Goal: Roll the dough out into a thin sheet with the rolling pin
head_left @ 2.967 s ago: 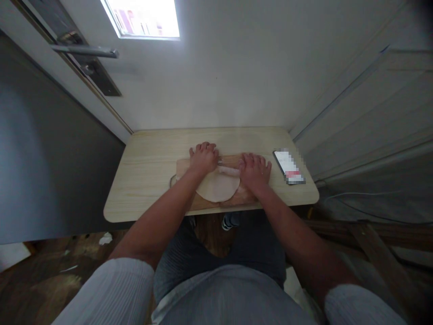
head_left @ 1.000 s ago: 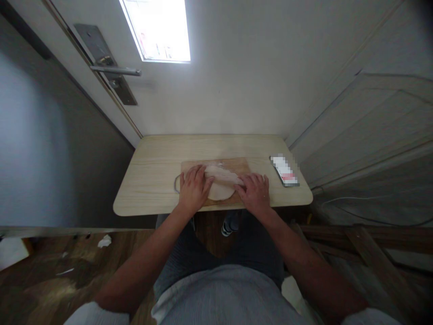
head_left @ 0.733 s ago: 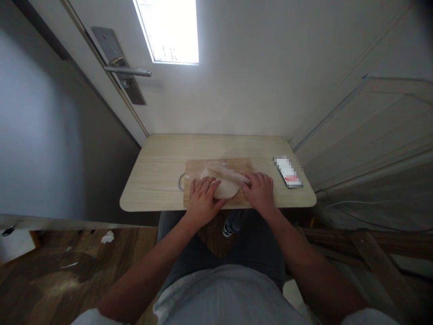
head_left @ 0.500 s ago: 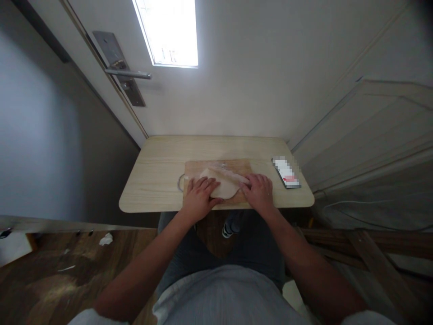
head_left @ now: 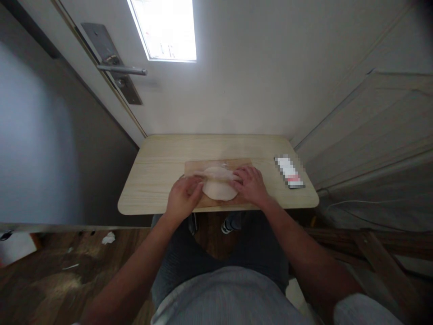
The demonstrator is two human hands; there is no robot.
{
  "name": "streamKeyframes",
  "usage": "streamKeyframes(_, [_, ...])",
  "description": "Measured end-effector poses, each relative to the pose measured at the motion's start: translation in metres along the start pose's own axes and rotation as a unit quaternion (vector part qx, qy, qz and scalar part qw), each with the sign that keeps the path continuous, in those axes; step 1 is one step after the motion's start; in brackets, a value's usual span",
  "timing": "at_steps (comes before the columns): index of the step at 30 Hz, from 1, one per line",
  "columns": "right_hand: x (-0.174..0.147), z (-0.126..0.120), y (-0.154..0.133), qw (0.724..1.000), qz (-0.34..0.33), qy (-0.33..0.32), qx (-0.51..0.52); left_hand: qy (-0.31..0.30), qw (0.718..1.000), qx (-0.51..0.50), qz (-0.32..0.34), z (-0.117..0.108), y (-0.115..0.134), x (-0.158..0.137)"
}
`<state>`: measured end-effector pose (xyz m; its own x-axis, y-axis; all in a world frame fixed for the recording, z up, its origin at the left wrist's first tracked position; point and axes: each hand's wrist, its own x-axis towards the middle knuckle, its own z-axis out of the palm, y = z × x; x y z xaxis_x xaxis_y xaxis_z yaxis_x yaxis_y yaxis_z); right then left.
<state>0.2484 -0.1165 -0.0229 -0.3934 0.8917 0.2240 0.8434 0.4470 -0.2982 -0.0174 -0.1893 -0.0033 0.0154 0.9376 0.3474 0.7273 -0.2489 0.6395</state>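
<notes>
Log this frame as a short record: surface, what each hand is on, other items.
surface: light wooden table with a cutting board on it
dough: flat pale round on the board
left hand: at the dough's left edge
right hand: at its right edge
rolling pin: only partly visible between the hands
other: phone to the right; door handle behind

Sitting mid-table (head_left: 152,167) on the cutting board (head_left: 196,168), the dough (head_left: 218,189), with left hand (head_left: 182,198) at its left edge and right hand (head_left: 248,185) at its right. Off to the right of the board, well apart, a phone (head_left: 290,171). Behind the table, up left, a door handle (head_left: 122,70).
</notes>
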Motion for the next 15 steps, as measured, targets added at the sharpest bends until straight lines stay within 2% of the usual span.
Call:
streamKeyframes(2, [0.011,-0.002,0.001,0.999,-0.030,-0.018,-0.001,0.075,0.997,0.017,-0.019,0.001,-0.006,0.011])
streamKeyframes(4, [0.022,-0.004,0.002,0.998,-0.059,-0.036,0.001,0.091,0.994,0.051,-0.019,0.006,-0.010,0.023])
streamKeyframes(9, [0.043,0.000,0.001,0.992,-0.103,-0.068,0.002,-0.010,0.986,0.159,-0.046,0.025,-0.011,0.042])
streamKeyframes(15, [0.040,0.010,-0.017,0.998,-0.025,-0.051,-0.032,-0.051,0.971,0.224,-0.064,0.028,-0.009,0.043])
